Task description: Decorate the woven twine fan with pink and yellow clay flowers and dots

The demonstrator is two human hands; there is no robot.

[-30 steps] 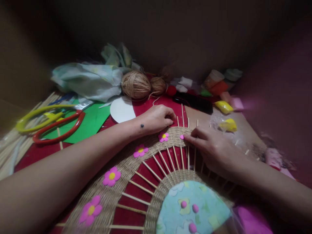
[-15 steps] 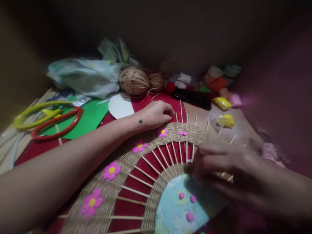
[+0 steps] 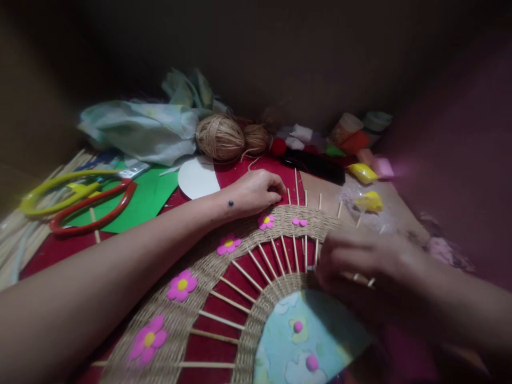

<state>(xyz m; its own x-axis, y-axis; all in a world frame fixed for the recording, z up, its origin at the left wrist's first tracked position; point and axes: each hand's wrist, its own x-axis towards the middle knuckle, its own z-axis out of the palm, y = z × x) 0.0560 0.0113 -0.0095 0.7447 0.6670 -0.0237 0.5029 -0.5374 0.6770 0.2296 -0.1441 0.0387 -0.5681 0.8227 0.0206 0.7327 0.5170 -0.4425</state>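
Note:
A half-round woven fan [image 3: 208, 266] with thin sticks and pink clay flowers lies before me. Its core is pale blue floral cloth [image 3: 276, 341] bearing two pink balls [image 3: 312, 363]. At the upper rim rests my left hand [image 3: 262, 191], fingers curled, beside the sticks; whatever they hold is hidden. An unfinished flower of two pink petals [image 3: 299, 222] sits on the woven band to its right. My right hand [image 3: 360, 256], closed and blurred, hovers over the fan's right side. A small white tip shows at its fingers, but I cannot make out what it grips.
Scissors [image 3: 92, 226] with yellow and red handles lie on green sheets [image 3: 152, 197] at left. Twine balls [image 3: 220, 136], bundled cloth [image 3: 136, 128] and a white disc [image 3: 198, 177] sit at the back. Yellow clay packs [image 3: 370, 201] and a dark object [image 3: 314, 165] are at right.
One of three pink balls on the blue cloth is gone from view. My right hand stays closed in nearly the same place; the left has not moved. The view has shifted slightly.

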